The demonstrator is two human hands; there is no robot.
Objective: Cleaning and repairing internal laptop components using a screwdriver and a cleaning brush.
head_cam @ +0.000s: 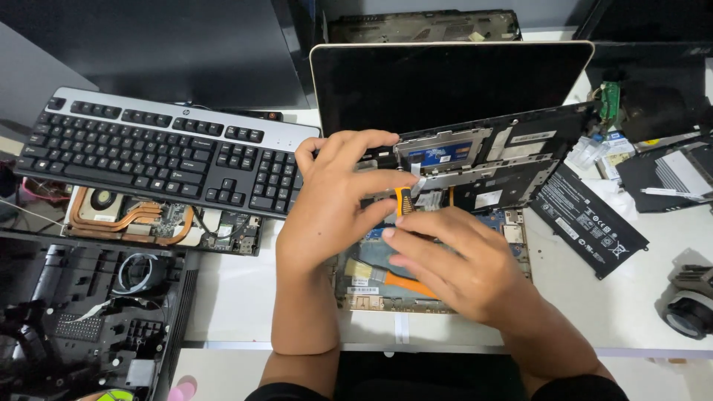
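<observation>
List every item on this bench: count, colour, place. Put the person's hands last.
opened laptop: one, pale-rimmed dark screen, centre, internals exposed
screwdriver: one, orange and black, pinched over the laptop
brush: one, orange handle, lying on the laptop's board
keyboard: one, black and silver, left
circuit board with copper heat pipes: one, below the keyboard
black chassis: one, lower left
battery pack: one, black, right of the laptop
table: one, white
left hand: one, on the screwdriver
right hand: one, over the laptop's board
</observation>
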